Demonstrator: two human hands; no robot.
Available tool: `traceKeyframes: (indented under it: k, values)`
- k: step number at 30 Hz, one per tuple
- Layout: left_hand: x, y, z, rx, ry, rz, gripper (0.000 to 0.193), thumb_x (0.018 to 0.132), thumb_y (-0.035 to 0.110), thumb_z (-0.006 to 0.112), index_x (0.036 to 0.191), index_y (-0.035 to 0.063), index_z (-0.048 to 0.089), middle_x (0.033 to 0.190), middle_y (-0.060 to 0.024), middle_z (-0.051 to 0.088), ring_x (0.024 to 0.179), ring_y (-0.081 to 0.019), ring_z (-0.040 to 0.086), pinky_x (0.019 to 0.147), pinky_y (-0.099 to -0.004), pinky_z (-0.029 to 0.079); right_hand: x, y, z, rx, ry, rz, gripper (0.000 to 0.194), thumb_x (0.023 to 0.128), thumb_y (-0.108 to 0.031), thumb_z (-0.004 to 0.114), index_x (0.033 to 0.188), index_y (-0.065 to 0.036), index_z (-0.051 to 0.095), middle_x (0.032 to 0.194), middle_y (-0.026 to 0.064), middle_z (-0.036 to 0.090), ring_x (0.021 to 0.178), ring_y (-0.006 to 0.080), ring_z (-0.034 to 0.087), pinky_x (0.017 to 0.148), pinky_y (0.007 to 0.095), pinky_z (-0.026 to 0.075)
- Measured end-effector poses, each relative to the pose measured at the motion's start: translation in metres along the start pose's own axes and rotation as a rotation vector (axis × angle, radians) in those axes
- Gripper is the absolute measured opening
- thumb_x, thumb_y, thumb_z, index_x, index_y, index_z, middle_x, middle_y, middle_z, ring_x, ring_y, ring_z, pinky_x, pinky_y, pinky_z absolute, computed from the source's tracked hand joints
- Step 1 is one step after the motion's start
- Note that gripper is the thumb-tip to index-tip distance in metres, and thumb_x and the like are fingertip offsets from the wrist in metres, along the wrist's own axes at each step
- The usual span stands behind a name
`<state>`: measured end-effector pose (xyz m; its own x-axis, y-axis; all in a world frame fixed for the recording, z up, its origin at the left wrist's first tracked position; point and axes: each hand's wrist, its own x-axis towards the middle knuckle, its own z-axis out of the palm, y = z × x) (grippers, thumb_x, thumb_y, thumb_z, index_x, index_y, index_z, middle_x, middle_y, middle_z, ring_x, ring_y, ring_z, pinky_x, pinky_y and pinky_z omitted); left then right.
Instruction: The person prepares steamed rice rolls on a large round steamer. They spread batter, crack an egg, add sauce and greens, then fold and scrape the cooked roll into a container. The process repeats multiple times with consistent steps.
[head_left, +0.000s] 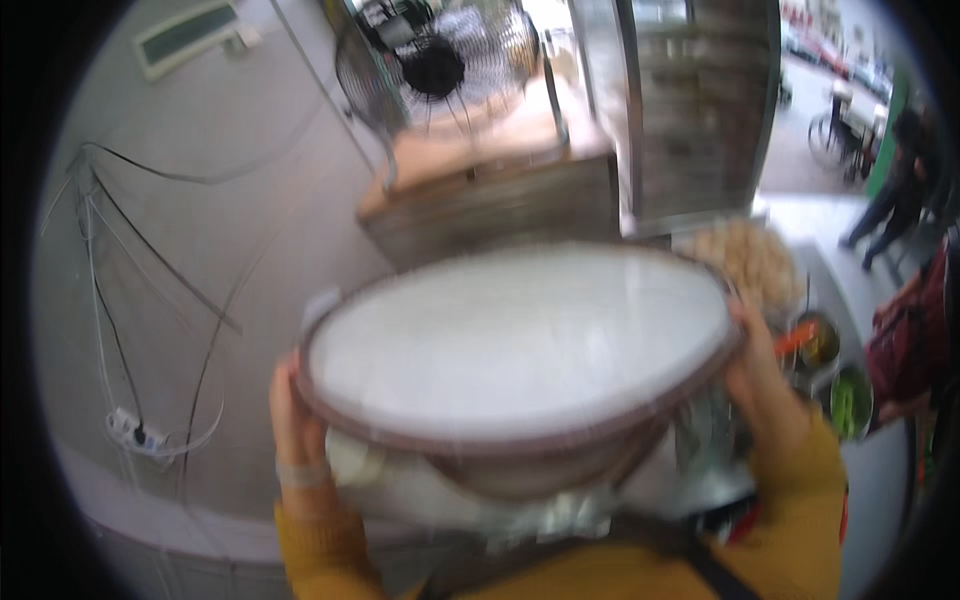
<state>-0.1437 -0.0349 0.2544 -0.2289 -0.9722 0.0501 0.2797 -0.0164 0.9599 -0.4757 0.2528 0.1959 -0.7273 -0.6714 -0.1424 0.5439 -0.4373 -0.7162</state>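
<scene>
A wide round basin (517, 446) with a brown rim is held up in front of my body. White content (517, 345), blurred, spreads nearly to its rim; whether it is liquid I cannot tell. My left hand (296, 409) grips the basin's left side, and a pale band circles that wrist. On the opposite side, my right hand (746, 360) clasps the rim. Both my sleeves are mustard yellow. Under the basin are blurred, shiny, clear items (562, 517) that I cannot make out.
Beyond the basin a large black-caged fan (435, 67) stands by a brown-topped cabinet (487, 202). Pale-brown food pieces (742, 259) and a bowl of greens (851, 401) are at right, near a person in maroon (911, 330). Cables and a power strip (139, 435) hang on the left wall.
</scene>
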Motion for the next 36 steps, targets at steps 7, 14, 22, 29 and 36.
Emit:
traceKeyframes:
  k: [7, 14, 22, 29, 36]
  values:
    - [-0.022, 0.072, 0.029, 0.145, -0.069, 0.279, 0.015, 0.076, 0.019, 0.050, 0.084, 0.0057, 0.051, 0.078, -0.0001, 0.051, 0.074, -0.0092, 0.047, 0.066, -0.0222, 0.038, -0.011, 0.079, -0.064, 0.081, 0.096, 0.486, 0.022, 0.077, -0.026, 0.052, 0.092, -0.010, 0.053, 0.079, 0.0028, 0.057, 0.071, 0.0165, 0.056, 0.057, 0.0268, 0.047]
    - [-0.124, 0.137, 0.050, 0.439, -0.172, 0.663, 0.053, 0.070, 0.030, 0.053, 0.113, 0.0023, 0.040, 0.102, -0.0078, 0.048, 0.094, -0.0183, 0.046, 0.084, -0.0273, 0.035, -0.034, 0.231, -0.047, 0.070, -0.443, 0.982, 0.021, 0.076, -0.015, 0.052, 0.093, -0.002, 0.054, 0.099, 0.0116, 0.058, 0.094, 0.0253, 0.055, 0.086, 0.0449, 0.041]
    - [-0.155, 0.089, -0.138, 0.328, -0.129, 0.700, 0.064, 0.080, 0.039, 0.053, 0.126, -0.0001, 0.032, 0.121, -0.0123, 0.044, 0.110, -0.0237, 0.043, 0.093, -0.0373, 0.035, -0.025, 0.280, -0.033, -0.198, -0.545, 0.723, 0.040, 0.077, -0.014, 0.053, 0.114, -0.001, 0.047, 0.110, 0.0135, 0.054, 0.100, 0.0249, 0.053, 0.086, 0.0394, 0.042]
    - [-0.082, -0.172, -0.198, 0.063, -0.131, 0.125, 0.042, 0.083, 0.012, 0.053, 0.120, 0.0016, 0.038, 0.106, -0.0051, 0.050, 0.086, -0.0120, 0.051, 0.070, -0.0212, 0.043, 0.012, 0.203, -0.116, -0.546, 0.230, -0.215, 0.022, 0.083, -0.014, 0.049, 0.100, -0.002, 0.043, 0.076, 0.0046, 0.051, 0.063, 0.0138, 0.046, 0.055, 0.0281, 0.041]
    - [-0.061, -0.267, -0.208, 0.326, -0.354, -0.273, 0.034, 0.084, 0.010, 0.052, 0.115, 0.0020, 0.040, 0.095, -0.0031, 0.048, 0.076, -0.0104, 0.043, 0.062, -0.0222, 0.036, 0.050, 0.188, -0.152, -1.212, 0.586, -0.386, 0.037, 0.076, -0.029, 0.062, 0.087, 0.004, 0.049, 0.080, 0.0190, 0.057, 0.069, 0.0287, 0.054, 0.063, 0.0370, 0.044]
